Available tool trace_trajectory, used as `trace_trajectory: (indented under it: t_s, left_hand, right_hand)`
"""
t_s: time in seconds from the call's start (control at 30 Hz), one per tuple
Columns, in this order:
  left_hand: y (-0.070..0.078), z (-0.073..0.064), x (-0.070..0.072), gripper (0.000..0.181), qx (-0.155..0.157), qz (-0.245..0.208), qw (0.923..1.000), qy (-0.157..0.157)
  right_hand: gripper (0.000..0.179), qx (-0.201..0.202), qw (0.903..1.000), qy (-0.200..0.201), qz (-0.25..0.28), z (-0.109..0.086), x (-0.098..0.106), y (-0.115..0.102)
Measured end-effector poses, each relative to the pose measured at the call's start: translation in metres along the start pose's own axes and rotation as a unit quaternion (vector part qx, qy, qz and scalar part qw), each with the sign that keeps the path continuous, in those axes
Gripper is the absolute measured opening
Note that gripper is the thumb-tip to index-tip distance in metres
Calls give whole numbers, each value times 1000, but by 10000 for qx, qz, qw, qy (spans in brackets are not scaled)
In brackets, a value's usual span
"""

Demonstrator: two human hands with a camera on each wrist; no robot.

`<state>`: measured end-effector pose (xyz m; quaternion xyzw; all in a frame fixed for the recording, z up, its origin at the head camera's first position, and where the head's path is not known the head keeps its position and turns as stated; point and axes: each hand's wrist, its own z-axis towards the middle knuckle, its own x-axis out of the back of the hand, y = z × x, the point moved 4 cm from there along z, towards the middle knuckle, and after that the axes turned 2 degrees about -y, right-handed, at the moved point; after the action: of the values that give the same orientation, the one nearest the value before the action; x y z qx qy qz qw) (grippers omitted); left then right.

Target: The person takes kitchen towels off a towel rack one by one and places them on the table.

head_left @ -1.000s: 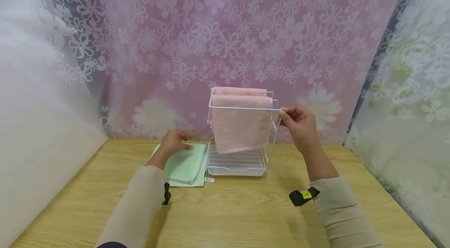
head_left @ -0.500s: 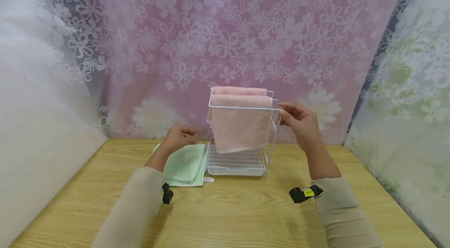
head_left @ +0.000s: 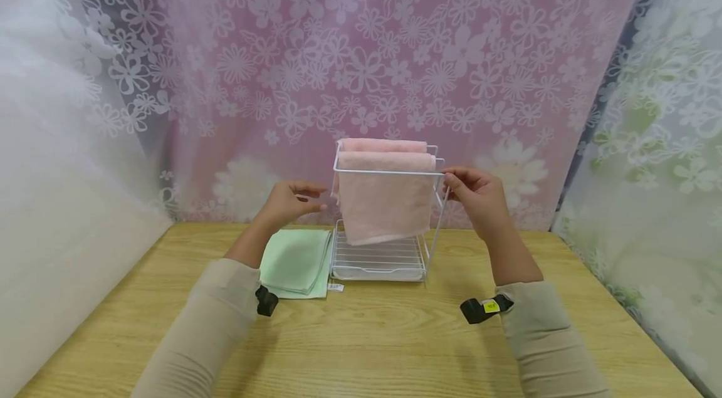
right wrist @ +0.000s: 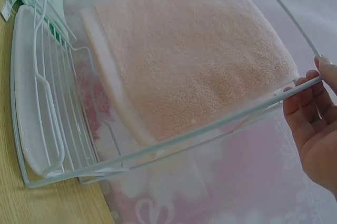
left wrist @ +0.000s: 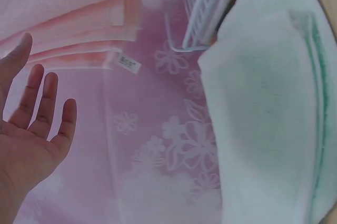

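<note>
From where I stand, the pink towel (head_left: 389, 204) hangs over the top of the white rack (head_left: 378, 258), its fold running side to side. The left hand (head_left: 290, 202) is just off the towel's left edge, fingers pointing at it, with a gap between thumb and fingers and nothing held. The right hand (head_left: 478, 197) pinches the rack's top right corner, also close. I can't tell which hand is nearer. The green towel (head_left: 296, 257) lies on the desk (head_left: 372, 335), below the left hand.
</note>
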<state>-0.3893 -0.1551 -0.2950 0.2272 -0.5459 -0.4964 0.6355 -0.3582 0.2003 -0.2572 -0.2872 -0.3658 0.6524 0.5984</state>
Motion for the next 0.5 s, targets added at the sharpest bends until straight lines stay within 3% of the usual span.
trace_trajectory:
  t_s: [0.27,0.5]
  left_hand:
    - [26,-1,11,39,3,-211,9997,131]
    - [53,1,16,43,-237,-216,9992,218]
  right_hand:
    - [20,-45,9999,-8,106,4,0,4]
    - [11,-28,10000,-24,67,1,1,5]
